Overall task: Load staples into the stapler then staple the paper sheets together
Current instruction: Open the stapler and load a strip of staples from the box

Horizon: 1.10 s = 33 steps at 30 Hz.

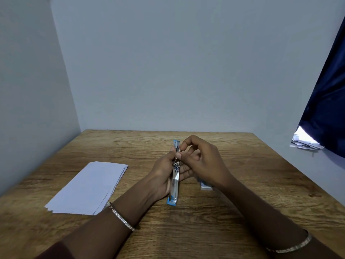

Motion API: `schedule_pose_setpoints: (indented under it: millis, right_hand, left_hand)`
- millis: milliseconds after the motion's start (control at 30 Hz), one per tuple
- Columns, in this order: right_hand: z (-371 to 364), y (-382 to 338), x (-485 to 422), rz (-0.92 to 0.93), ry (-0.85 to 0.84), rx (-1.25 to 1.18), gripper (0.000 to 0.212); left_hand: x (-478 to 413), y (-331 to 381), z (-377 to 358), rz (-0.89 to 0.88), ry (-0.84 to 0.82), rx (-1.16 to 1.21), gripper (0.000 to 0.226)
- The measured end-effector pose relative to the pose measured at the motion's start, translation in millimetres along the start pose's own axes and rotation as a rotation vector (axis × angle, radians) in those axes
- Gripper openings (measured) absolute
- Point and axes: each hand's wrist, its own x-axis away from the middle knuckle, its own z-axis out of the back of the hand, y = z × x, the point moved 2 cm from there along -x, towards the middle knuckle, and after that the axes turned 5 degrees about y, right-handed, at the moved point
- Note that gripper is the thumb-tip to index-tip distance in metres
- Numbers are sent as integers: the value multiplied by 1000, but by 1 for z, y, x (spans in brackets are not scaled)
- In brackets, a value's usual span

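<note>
A blue and silver stapler (174, 186) is swung fully open, lying lengthwise away from me above the wooden table (205, 217). My left hand (164, 174) grips it from the left around its middle. My right hand (201, 161) pinches with thumb and forefinger at the metal channel near the stapler's hinge; whether a staple strip sits between the fingertips is too small to tell. A stack of white paper sheets (87, 187) lies flat on the table to the left. A small staple box (205, 186) rests on the table, partly hidden under my right wrist.
The table stands in a corner between two pale walls. A dark blue curtain (326, 109) hangs at the right, with some papers (304, 141) below its edge. Bangles are on both wrists.
</note>
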Motion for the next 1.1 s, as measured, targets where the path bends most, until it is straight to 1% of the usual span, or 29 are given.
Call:
schedule_pose_setpoints:
  millis: [67, 100, 133, 233, 300, 400, 500, 567, 633, 733, 833, 1100]
  right_hand:
    - [1, -2, -1, -9, 9, -22, 15]
    - [0, -4, 0, -4, -5, -61, 15]
    - [-1, -6, 1, 18, -28, -79, 16]
    - [-4, -13, 4, 109, -60, 13, 22]
    - [-2, -14, 4, 129, -55, -54, 24]
    - [-1, -15, 4, 40, -24, -209, 27]
    - [0, -8, 1, -85, 47, -296, 13]
    - [2, -2, -2, -105, 80, -269, 12]
    - [4, -1, -2, -115, 61, -241, 18]
    - [6, -2, -4, -85, 26, -169, 25]
    - [9, -2, -5, -82, 12, -171, 28]
    - [13, -5, -4, -86, 36, -172, 35]
  left_hand:
    - [-3, 0, 2, 5, 25, 18, 53]
    - [-4, 1, 3, 4, 39, 24, 53]
    - [-6, 2, 5, 0, 49, 36, 55]
    - [-8, 5, 8, -15, 45, 70, 66]
    - [-8, 5, 9, -9, 40, 62, 62]
    - [-9, 4, 10, -31, 31, 13, 46]
    - [-9, 4, 8, -103, -7, -86, 50]
    - [-10, 3, 6, -139, -24, -163, 47]
    - [-10, 3, 6, -177, -50, -221, 42]
    - [-8, 7, 5, -256, -74, -291, 44]
    - [-7, 9, 3, -351, -103, -395, 42]
    - [-6, 11, 5, -410, -150, -430, 41]
